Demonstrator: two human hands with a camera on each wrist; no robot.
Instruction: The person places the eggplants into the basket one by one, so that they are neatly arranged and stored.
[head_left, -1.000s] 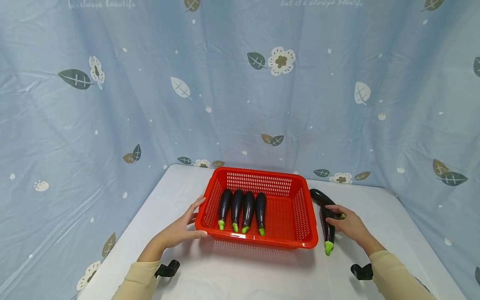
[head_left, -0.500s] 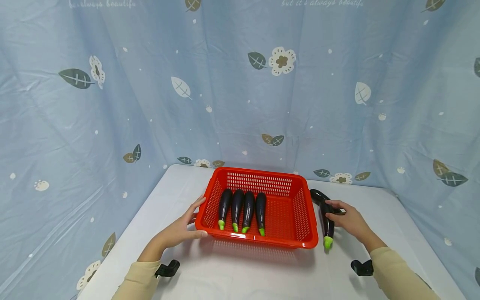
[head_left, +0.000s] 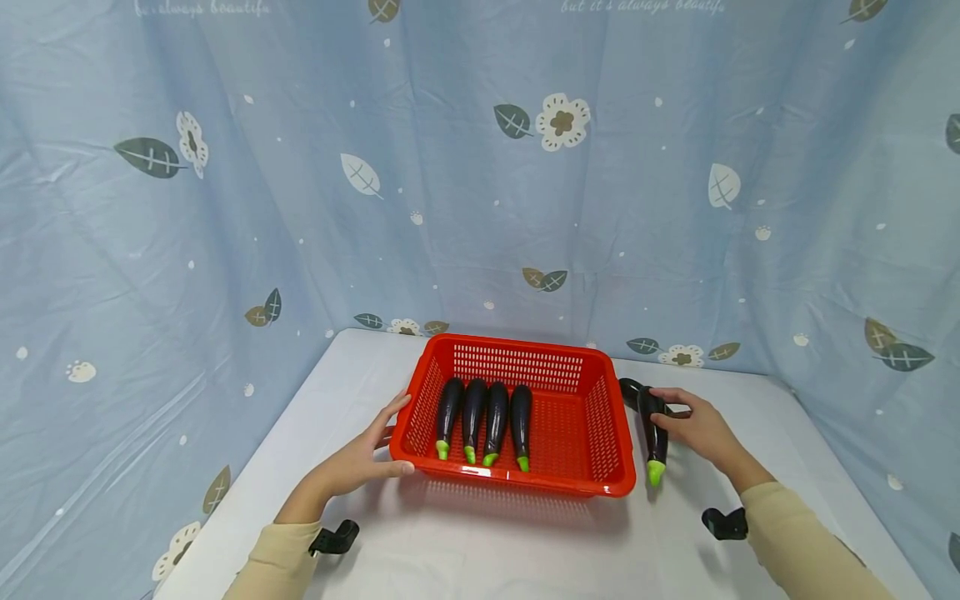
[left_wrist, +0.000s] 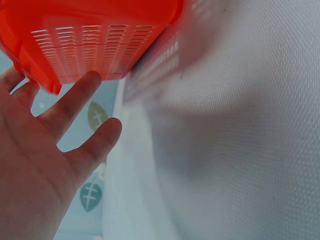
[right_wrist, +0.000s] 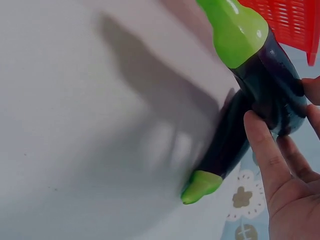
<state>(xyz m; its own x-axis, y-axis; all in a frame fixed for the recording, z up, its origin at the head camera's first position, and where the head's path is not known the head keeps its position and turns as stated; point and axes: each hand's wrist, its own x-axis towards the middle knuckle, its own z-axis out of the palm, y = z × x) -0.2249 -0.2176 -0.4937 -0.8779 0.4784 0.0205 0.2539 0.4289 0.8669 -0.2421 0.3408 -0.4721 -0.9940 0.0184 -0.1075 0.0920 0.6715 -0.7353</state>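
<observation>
My right hand (head_left: pixel 701 429) pinches a dark purple eggplant (head_left: pixel 655 437) with a green stem end, just right of the red basket (head_left: pixel 540 483). The right wrist view shows this eggplant raised off the cloth, its green end toward the camera. A second eggplant (right_wrist: pixel 225 142) lies on the cloth behind and below it, partly covered in the head view. At the basket's left side is my left hand (head_left: pixel 352 462), fingers spread and nearly straight, by the rim and front corner. Several eggplants (head_left: pixel 497 417) lie side by side in the basket's left part, green ends toward me.
A white cloth (head_left: pixel 465 550) covers the table. Blue patterned curtain (head_left: pixel 480 208) hangs behind and along the sides. A black wrist mount (head_left: pixel 336 537) is on the left forearm and another wrist mount (head_left: pixel 725 524) on the right.
My right hand has lifted the eggplant and moved it slightly away from me, so it covers more of the one behind. The left hand and basket have stayed put.
</observation>
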